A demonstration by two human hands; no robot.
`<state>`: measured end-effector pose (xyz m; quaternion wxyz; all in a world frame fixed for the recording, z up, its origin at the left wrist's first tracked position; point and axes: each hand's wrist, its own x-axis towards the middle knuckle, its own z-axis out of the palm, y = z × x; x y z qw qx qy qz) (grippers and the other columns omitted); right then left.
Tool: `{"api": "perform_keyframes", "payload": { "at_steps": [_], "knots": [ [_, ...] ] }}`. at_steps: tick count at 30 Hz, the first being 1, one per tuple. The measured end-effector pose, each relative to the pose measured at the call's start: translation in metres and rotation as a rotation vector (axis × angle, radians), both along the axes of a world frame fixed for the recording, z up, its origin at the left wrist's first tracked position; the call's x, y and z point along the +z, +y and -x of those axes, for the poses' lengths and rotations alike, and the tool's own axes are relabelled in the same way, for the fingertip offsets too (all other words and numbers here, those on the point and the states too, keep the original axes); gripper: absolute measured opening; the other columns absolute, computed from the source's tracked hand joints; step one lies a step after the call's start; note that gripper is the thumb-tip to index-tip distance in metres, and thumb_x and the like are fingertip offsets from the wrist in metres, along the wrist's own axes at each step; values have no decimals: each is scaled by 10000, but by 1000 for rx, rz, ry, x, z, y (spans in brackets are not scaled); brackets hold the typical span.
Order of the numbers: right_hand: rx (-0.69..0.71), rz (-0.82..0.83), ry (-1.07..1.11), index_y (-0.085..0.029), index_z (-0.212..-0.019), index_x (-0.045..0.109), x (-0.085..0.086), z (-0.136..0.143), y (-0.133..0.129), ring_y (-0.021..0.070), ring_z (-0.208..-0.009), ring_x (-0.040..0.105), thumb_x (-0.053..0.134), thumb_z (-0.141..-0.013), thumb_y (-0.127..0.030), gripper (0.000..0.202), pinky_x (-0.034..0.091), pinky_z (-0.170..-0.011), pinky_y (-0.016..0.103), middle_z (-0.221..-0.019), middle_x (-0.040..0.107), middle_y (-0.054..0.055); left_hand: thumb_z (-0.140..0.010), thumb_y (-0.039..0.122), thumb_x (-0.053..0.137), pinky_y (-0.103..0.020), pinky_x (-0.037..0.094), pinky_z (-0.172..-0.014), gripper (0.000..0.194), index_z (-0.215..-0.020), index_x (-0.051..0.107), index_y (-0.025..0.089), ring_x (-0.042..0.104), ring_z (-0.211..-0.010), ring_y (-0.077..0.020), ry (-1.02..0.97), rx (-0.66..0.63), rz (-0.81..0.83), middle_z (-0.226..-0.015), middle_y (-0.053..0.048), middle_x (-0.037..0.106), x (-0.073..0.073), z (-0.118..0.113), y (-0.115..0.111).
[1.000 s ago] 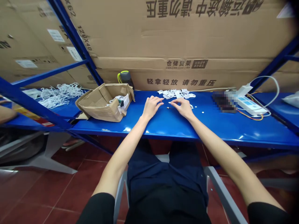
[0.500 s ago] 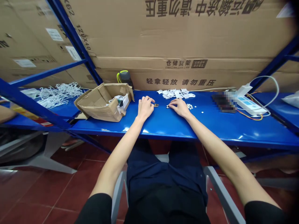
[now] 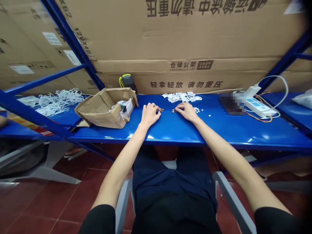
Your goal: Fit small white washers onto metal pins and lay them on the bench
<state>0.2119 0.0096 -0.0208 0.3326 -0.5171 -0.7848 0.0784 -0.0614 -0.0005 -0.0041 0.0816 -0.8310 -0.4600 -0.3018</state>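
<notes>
On the blue shelf top (image 3: 170,130), my left hand (image 3: 150,115) is at small brass-coloured pins (image 3: 161,110), its fingers bent around their near end; what they grip is too small to make out. To its right, my right hand (image 3: 186,111) has thumb and fingertips together at small white pieces (image 3: 173,110). Whether one is pinched is hidden. More small white pieces (image 3: 196,110) lie just beyond the right hand. Behind them is a pile of larger white plastic parts (image 3: 181,97).
An open cardboard box (image 3: 102,115) with items inside stands at left, a dark bottle (image 3: 129,82) behind it. White cords (image 3: 60,100) lie farther left. At right are a power strip (image 3: 259,107) with cables and a pixelated dark object (image 3: 231,103).
The view has shifted slightly. My left hand's fingers have curled over the near end of the brass-coloured pins. My right hand stays beside the small white pieces.
</notes>
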Motion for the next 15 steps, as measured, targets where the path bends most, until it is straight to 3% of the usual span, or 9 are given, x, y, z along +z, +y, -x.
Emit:
{"api": "perform_keyframes", "payload": {
  "at_steps": [9,15],
  "knots": [
    [-335,-61,-250,-172,-1081,825,27,-29,-28,428,-1218,575,499,-1027,-278,347,424,-997,576,-1205,753,213,-1010,287,599,-540,454,-962,227,-935,803,222,634,-1050,-352,16,10,24,-1038,-137,752,1,2,2],
    [-418,-23,-347,-201,-1048,828,39,-50,-49,403,-1195,568,557,-966,-237,286,419,-973,546,-1204,749,186,-1005,265,610,-514,457,-941,227,-961,830,229,630,-1031,-334,63,-26,-10,-1047,-126,760,-1,1,3]
  ]
}}
